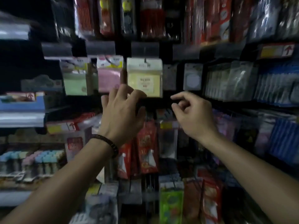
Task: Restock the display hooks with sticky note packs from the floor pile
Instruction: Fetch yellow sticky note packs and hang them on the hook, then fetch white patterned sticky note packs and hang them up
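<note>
A flat, glossy yellow pack is hung on a hook; its lower corner is touched by the spread left hand. The right hand is loosely curled, empty.

Both hands were raised before a dim, blurred display wall. The left hand, a dark bracelet on its wrist, reached toward twelve o'clock, fingers spread at the lower edge of a yellow sticky note pack hanging from a hook. A pink pack and a green pack hung at its nine o'clock. The right hand, at three o'clock of the left, was loosely curled and held nothing.
</note>
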A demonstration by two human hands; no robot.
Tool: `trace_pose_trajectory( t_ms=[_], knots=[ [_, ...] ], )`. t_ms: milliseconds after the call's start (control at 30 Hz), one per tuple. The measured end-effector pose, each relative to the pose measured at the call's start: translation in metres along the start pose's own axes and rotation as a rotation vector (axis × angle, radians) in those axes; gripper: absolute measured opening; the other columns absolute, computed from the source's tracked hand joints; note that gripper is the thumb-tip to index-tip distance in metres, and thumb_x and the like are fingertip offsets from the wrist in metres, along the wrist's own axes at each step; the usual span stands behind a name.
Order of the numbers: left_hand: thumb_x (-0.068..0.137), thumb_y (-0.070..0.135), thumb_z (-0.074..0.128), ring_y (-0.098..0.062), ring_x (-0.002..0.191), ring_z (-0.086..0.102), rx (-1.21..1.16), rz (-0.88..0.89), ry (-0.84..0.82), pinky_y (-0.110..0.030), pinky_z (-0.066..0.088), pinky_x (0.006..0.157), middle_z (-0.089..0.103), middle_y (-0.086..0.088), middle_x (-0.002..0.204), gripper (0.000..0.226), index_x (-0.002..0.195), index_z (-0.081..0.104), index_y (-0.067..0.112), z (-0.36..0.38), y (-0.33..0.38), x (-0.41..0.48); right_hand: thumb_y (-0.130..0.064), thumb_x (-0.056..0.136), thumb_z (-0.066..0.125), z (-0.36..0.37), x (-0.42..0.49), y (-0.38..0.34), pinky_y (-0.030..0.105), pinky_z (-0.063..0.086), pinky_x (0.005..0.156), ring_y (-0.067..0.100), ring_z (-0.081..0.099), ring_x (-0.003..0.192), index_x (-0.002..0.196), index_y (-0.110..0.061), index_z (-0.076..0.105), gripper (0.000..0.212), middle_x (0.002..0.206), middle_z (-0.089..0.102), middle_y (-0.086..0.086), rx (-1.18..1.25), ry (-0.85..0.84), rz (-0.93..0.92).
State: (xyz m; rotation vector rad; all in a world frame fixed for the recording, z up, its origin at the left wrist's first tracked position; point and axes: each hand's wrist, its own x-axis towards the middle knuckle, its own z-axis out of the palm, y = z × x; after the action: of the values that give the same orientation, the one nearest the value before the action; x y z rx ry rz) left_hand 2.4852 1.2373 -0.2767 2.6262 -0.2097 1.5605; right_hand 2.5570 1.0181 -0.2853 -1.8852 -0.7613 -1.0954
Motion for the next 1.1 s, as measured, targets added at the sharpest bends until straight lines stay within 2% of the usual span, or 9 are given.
trace_pose_trajectory(
  t_ms=[133,267,433,533,667,767,900,1000,1100],
  knots=[
    [0.097,0.034,0.057,-0.030,0.096,0.055,-0.171,0.108,-0.067,-0.044,0.041,0.083,0.061,-0.004,0.108,0.026,0.114,0.067,0.018,0.018,0.017,-0.092,-0.022,0.104,0.066,-0.011,-0.087,0.019,0.041,0.052,0.054,0.013,0.065,0.059,0.104,-0.017,0.074,0.009,0.075,0.066,-0.004,0.051,-0.046,-0.011],
    [0.099,0.028,0.060,-0.030,0.085,0.056,-0.246,0.143,-0.230,-0.042,0.038,0.074,0.062,-0.001,0.093,0.013,0.099,0.069,0.019,0.067,0.028,-0.199,-0.018,0.103,0.068,-0.004,-0.200,0.066,0.040,0.049,0.054,0.016,0.064,0.063,0.099,-0.017,0.075,0.009,0.073,0.065,-0.008,0.039,-0.096,0.112],
    [0.101,0.034,0.057,-0.030,0.079,0.058,-0.322,0.010,-0.530,-0.040,0.037,0.067,0.060,0.005,0.087,0.015,0.096,0.069,0.026,0.159,0.026,-0.329,-0.019,0.100,0.069,0.027,-0.374,0.153,0.039,0.050,0.053,0.008,0.064,0.060,0.088,-0.026,0.068,0.015,0.069,0.067,-0.012,-0.048,-0.322,0.561],
    [0.097,0.035,0.061,-0.023,0.082,0.065,-0.400,-0.106,-0.694,-0.041,0.048,0.072,0.064,0.014,0.090,0.007,0.097,0.068,0.033,0.203,0.025,-0.394,-0.018,0.095,0.073,0.039,-0.465,0.200,0.033,0.055,0.062,0.002,0.067,0.070,0.084,-0.026,0.070,0.014,0.075,0.072,-0.012,-0.196,-0.526,0.811],
    [0.095,0.039,0.058,-0.015,0.086,0.068,-0.451,-0.226,-0.896,-0.039,0.054,0.074,0.067,0.019,0.091,0.013,0.102,0.068,0.037,0.253,0.032,-0.447,-0.025,0.080,0.076,0.073,-0.567,0.267,0.040,0.061,0.081,0.027,0.075,0.094,0.084,-0.026,0.070,0.007,0.088,0.073,-0.004,-0.196,-0.750,1.283],
    [0.093,0.036,0.061,-0.012,0.084,0.068,-0.493,-0.315,-0.966,-0.037,0.055,0.073,0.062,0.024,0.088,0.011,0.101,0.069,0.036,0.286,0.039,-0.470,-0.035,0.074,0.074,0.098,-0.637,0.320,0.054,0.064,0.090,0.035,0.074,0.102,0.114,-0.021,0.068,0.043,0.109,0.074,0.009,-0.086,-0.641,1.724],
    [0.091,0.033,0.060,-0.013,0.080,0.067,-0.495,-0.430,-1.079,-0.035,0.054,0.069,0.067,0.017,0.087,0.007,0.092,0.067,0.034,0.317,0.043,-0.514,-0.031,0.076,0.080,0.131,-0.675,0.361,0.040,0.064,0.078,0.030,0.073,0.099,0.121,-0.016,0.069,0.048,0.114,0.075,0.012,0.035,-0.403,2.048],
    [0.087,0.027,0.069,-0.024,0.082,0.073,-0.382,-0.323,-1.278,-0.038,0.060,0.069,0.074,0.002,0.090,0.006,0.087,0.075,0.026,0.329,0.045,-0.535,-0.036,0.066,0.088,0.150,-0.703,0.389,0.042,0.064,0.070,0.036,0.075,0.101,0.117,-0.008,0.071,0.060,0.110,0.075,0.016,0.061,-0.263,2.141],
    [0.071,0.019,0.088,-0.022,0.069,0.073,-0.379,-0.192,-1.351,-0.033,0.061,0.057,0.075,0.000,0.081,0.012,0.079,0.080,0.023,0.336,0.049,-0.531,-0.042,0.058,0.092,0.167,-0.698,0.389,0.054,0.068,0.072,0.037,0.076,0.096,0.119,-0.015,0.069,0.070,0.113,0.073,0.016,0.062,-0.047,2.150]
  ],
)
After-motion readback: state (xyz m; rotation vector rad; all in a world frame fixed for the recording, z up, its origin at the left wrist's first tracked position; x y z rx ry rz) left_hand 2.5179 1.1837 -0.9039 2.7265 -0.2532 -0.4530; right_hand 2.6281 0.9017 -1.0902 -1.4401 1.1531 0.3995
